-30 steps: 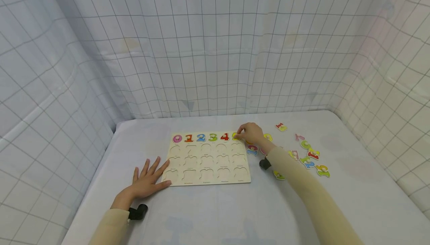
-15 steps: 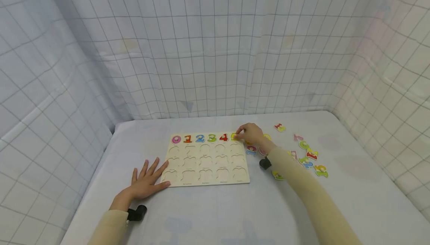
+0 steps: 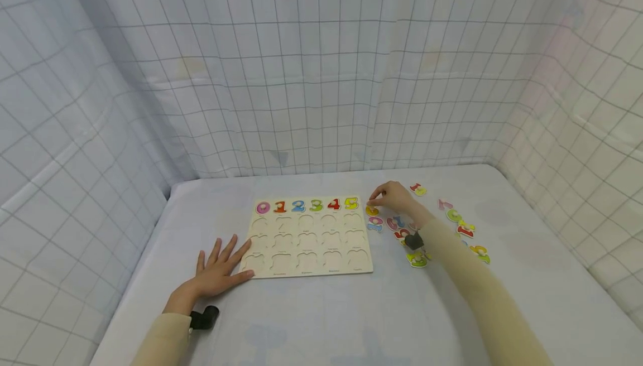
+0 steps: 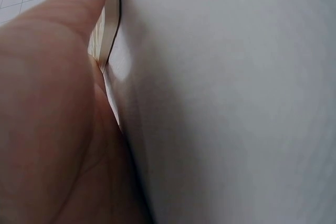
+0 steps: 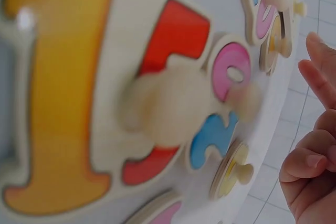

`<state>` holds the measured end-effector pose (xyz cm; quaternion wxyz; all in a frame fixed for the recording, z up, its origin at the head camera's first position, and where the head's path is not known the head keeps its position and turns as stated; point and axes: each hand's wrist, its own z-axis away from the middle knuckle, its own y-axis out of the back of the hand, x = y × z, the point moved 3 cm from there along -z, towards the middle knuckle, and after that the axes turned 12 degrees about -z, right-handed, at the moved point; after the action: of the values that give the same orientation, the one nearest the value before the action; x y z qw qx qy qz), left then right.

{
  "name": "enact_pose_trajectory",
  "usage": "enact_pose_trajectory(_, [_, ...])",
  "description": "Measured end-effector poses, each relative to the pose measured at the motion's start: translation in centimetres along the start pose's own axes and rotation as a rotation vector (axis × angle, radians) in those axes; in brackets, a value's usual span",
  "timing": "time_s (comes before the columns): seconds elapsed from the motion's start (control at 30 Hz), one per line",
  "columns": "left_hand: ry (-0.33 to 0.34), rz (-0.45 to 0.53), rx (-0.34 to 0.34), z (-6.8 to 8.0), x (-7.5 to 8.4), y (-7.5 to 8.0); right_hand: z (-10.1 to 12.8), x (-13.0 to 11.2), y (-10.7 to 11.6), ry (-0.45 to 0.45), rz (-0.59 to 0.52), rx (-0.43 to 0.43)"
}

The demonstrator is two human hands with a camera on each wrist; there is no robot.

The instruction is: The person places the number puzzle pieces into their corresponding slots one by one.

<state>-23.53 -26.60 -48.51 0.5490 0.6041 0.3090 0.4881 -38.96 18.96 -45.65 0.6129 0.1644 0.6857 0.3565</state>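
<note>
Loose colourful wooden number pieces (image 3: 454, 215) are crowding the white table (image 3: 321, 321) right of the pale wooden puzzle board (image 3: 308, 237); bare cloth is lying open nearer the person.

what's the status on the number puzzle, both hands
Left hand flat, steadying board. Right hand empty over loose numbers. 0 to 5 seated. Nothing in the way.

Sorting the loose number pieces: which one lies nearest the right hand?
The yellow piece just right of the board's 5, directly under the right hand's fingertips; the others lie farther off.
</note>
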Motion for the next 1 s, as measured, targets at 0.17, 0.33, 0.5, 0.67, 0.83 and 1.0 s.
enact_pose_trajectory(0.17, [0.019,-0.038,-0.010,-0.3,-0.5,-0.5,0.4,0.3,0.1,-0.045,-0.014,-0.031])
enact_pose_trajectory(0.33, [0.007,-0.001,0.002,-0.1,0.1,0.1,0.7,0.6,-0.2,-0.065,-0.033,-0.055])
enact_pose_trajectory(0.5, [0.004,-0.006,-0.007,0.1,0.5,0.5,0.6,0.9,-0.5,-0.050,-0.044,-0.068])
enact_pose_trajectory(0.67, [0.022,-0.017,-0.030,0.0,0.5,0.8,0.4,0.9,-0.7,-0.027,-0.029,-0.056])
enact_pose_trajectory(0.83, [0.027,-0.024,-0.042,0.1,0.6,0.9,0.3,0.9,-0.9,-0.009,0.001,-0.049])
enact_pose_trajectory(1.0, [0.026,-0.027,-0.040,0.3,1.0,1.1,0.2,0.2,-1.0,0.032,0.038,-0.018])
